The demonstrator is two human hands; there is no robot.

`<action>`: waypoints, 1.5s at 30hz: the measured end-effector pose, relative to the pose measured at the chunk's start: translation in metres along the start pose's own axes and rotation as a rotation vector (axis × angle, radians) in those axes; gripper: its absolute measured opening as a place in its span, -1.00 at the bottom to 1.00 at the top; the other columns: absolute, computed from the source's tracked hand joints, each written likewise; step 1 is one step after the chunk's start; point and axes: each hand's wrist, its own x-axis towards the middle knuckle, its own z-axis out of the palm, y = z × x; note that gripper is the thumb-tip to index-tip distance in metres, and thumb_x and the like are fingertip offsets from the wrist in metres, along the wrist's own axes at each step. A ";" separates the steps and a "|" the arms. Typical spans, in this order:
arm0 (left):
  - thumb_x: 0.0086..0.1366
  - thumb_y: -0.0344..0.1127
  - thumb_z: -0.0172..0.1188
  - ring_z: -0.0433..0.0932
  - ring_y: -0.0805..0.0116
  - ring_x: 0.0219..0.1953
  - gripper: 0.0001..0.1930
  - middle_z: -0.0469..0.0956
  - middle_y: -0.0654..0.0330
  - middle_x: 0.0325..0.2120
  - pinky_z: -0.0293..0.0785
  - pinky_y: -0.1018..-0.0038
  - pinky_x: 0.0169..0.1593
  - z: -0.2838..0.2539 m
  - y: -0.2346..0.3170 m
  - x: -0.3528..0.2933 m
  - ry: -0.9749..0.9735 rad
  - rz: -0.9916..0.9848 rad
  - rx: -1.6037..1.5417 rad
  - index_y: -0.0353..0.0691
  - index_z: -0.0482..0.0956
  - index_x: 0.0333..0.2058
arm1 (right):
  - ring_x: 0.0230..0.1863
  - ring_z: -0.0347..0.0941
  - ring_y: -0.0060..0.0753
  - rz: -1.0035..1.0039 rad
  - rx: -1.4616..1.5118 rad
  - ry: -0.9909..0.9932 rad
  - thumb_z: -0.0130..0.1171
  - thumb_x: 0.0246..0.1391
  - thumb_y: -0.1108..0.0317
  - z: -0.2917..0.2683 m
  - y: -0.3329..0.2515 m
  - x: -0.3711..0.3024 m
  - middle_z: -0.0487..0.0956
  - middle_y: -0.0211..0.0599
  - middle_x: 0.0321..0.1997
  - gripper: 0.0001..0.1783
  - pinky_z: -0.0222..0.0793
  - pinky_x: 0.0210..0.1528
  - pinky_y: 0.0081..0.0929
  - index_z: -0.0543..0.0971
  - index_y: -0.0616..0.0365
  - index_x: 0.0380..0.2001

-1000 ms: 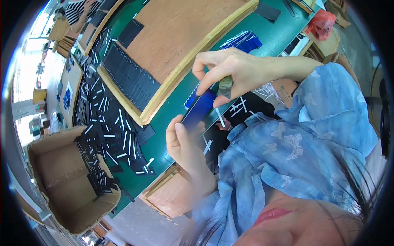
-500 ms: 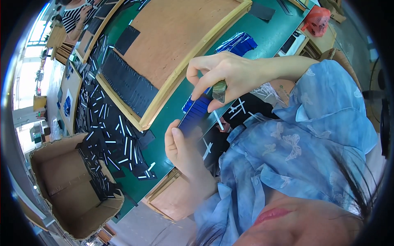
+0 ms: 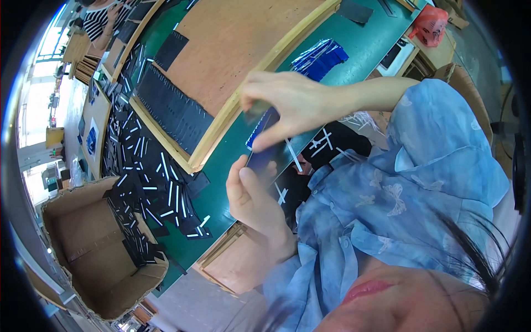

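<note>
In my closed left hand [image 3: 251, 193] is a dark blue flat piece [image 3: 264, 157], its outline blurred. Fingers and thumb grip its lower end. Just above, my right hand [image 3: 287, 102] is bent over the piece, its thumb near the upper part. A small olive-green piece [image 3: 254, 114] sits at its curled fingers, smeared by motion; its kind is unclear. Between the hands shows a blue face with a pale, toothed edge [image 3: 252, 136]; whether it belongs to the held piece I cannot tell.
A wood-framed board [image 3: 232, 55] with black strips [image 3: 171, 110] lies on the green table [image 3: 213, 191]. Blue strips [image 3: 321, 58] are stacked beyond my right hand. Black scraps [image 3: 160, 188] lie left, beside an open cardboard box [image 3: 94, 238]. Another person [image 3: 105, 22] sits far left.
My right hand has shifted left, its fingers curling over the blue piece and carrying the olive-green piece along. My left hand has moved slightly right and keeps its grip.
</note>
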 end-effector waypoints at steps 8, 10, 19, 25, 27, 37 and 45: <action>0.30 -0.46 0.00 0.52 0.45 -0.36 -0.84 0.55 0.06 -0.36 0.46 0.60 -0.27 -0.005 -0.013 0.019 0.108 0.167 0.087 -0.39 0.38 -0.17 | -0.50 0.30 -0.45 0.023 0.353 -0.140 0.22 -0.02 0.16 -0.021 0.012 0.001 0.43 -0.29 -0.55 -0.67 0.18 -0.47 -0.48 0.53 0.27 -0.48; 0.29 -0.47 0.02 0.51 0.48 -0.36 -0.90 0.54 0.11 -0.37 0.45 0.63 -0.30 -0.015 -0.020 0.035 0.025 0.183 0.285 -0.38 0.40 -0.25 | -0.28 0.36 -0.53 0.128 0.383 -0.248 0.23 0.00 0.36 -0.035 0.000 0.004 0.46 -0.33 -0.32 -0.82 0.26 -0.23 -0.57 0.53 0.28 -0.42; 0.34 -0.04 -0.03 0.46 0.37 -0.22 -0.58 0.49 0.14 -0.09 0.40 0.46 -0.13 -0.021 -0.017 0.061 -0.518 -0.397 -0.698 -0.23 0.37 0.02 | -0.22 0.41 -0.59 -0.197 0.545 -0.221 0.43 -0.22 0.33 -0.009 -0.005 0.046 0.50 -0.40 -0.18 -0.57 0.32 -0.20 -0.59 0.53 0.16 -0.22; 0.38 -0.09 -0.11 0.44 0.35 -0.32 -0.48 0.47 -0.12 -0.11 0.38 0.52 -0.26 -0.006 -0.020 0.054 -0.191 -0.169 -0.260 -0.48 0.23 0.07 | -0.27 0.52 -0.24 -0.071 -0.452 -0.024 0.35 -0.24 0.28 -0.036 0.104 0.178 0.59 -0.25 -0.34 -0.65 0.41 -0.26 -0.37 0.57 0.15 -0.31; 0.37 -0.15 -0.06 0.44 0.42 -0.32 -0.52 0.50 -0.05 -0.16 0.39 0.58 -0.27 -0.013 -0.023 0.049 -0.101 -0.080 -0.154 -0.50 0.26 0.04 | -0.24 0.50 -0.24 -0.087 -0.467 -0.022 0.35 -0.23 0.26 -0.027 0.134 0.208 0.58 -0.27 -0.33 -0.66 0.40 -0.24 -0.37 0.58 0.13 -0.31; 0.33 -0.33 0.00 0.47 0.44 -0.28 -0.71 0.53 0.07 -0.20 0.42 0.57 -0.24 -0.022 -0.032 0.036 0.005 0.064 -0.031 -0.44 0.40 -0.08 | -0.19 0.47 -0.29 -0.101 -0.431 0.000 0.32 -0.18 0.25 -0.005 0.153 0.229 0.53 -0.34 -0.28 -0.72 0.37 -0.19 -0.40 0.63 0.06 -0.31; -0.11 -0.53 0.18 0.29 0.10 -0.03 -0.60 0.45 0.25 0.01 0.26 0.30 0.04 -0.034 -0.045 0.016 -0.549 0.779 0.878 0.02 0.62 -0.24 | -0.09 0.44 -0.18 -0.126 -0.413 0.004 0.30 -0.15 0.18 -0.022 0.139 0.217 0.49 -0.19 -0.17 -0.62 0.36 -0.13 -0.37 0.60 0.07 -0.21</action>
